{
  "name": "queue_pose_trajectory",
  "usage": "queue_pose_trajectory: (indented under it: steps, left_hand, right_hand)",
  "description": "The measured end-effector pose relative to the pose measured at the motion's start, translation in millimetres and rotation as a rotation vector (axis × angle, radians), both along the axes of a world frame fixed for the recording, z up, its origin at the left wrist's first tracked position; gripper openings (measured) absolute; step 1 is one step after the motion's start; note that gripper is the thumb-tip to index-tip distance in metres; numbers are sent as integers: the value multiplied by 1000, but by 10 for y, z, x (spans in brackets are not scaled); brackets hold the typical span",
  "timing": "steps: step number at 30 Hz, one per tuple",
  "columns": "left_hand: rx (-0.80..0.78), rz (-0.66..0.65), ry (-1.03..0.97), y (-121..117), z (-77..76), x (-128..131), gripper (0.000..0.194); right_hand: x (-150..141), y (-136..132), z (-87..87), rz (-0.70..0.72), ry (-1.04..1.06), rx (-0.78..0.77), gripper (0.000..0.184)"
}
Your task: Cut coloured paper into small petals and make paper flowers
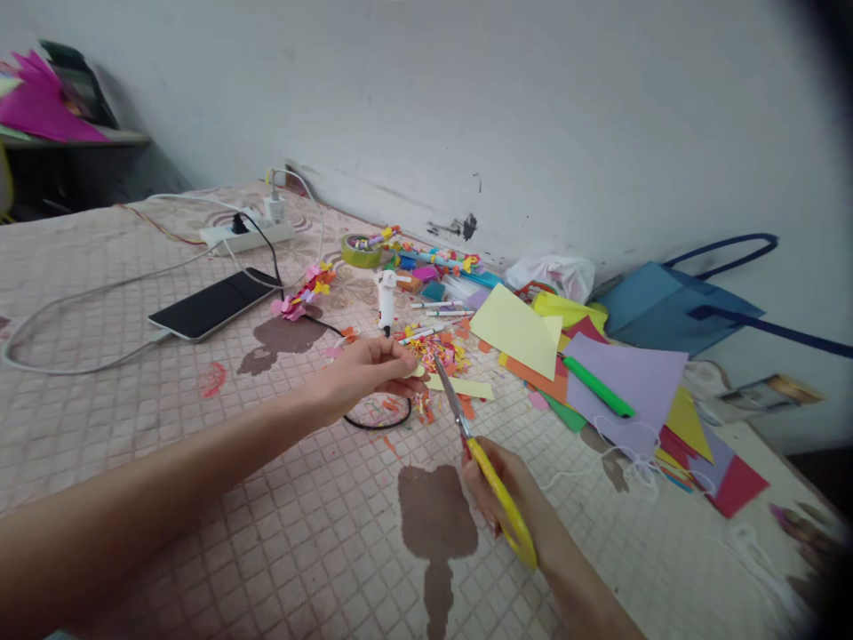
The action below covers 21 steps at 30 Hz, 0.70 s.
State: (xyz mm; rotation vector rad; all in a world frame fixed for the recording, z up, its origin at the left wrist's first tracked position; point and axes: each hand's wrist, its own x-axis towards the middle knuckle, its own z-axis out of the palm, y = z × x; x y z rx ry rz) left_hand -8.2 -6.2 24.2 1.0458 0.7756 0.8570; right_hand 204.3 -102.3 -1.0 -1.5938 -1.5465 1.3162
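My left hand (370, 369) is closed in a pinch on a small pale yellow paper strip (459, 387), held just above the patterned cloth (133, 356). My right hand (513, 502) grips yellow-handled scissors (490, 471); their blades point up and away, with the tips at the paper next to my left fingers. Small bright paper scraps (433, 347) lie scattered right behind the cut.
Coloured paper sheets (619, 378) with a green marker (598, 387) lie to the right, a blue bag (673, 302) behind them. A white glue gun (386, 298), tape roll (360, 251), markers, a phone (213, 304) on a cable and a power strip (246, 233) sit farther back. Brown stains mark the cloth.
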Motion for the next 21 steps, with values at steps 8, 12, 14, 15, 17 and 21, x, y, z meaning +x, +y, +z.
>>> queue_pose_trajectory:
  steps: [8, 12, 14, 15, 17, 21]
  left_hand:
    - [-9, -69, 105, -199, -100, 132, 17]
    - [13, -123, 181, -322, -112, 206, 18]
    - [22, -148, 195, -363, -118, 233, 18]
    - [27, -159, 192, -376, -125, 243, 19]
    - [32, -190, 198, -386, -145, 254, 20]
    - [27, -281, 246, -374, -179, 252, 22]
  right_hand:
    - [-102, 33, 58, -116, 214, 57, 36]
    - [-203, 52, 47, -164, 287, 93, 31]
    - [-229, 55, 33, -200, 297, 105, 29]
    - [-235, 56, 28, -217, 301, 112, 28]
    - [-234, 59, 27, -249, 312, 127, 28]
    - [-211, 76, 61, -293, 312, 112, 29]
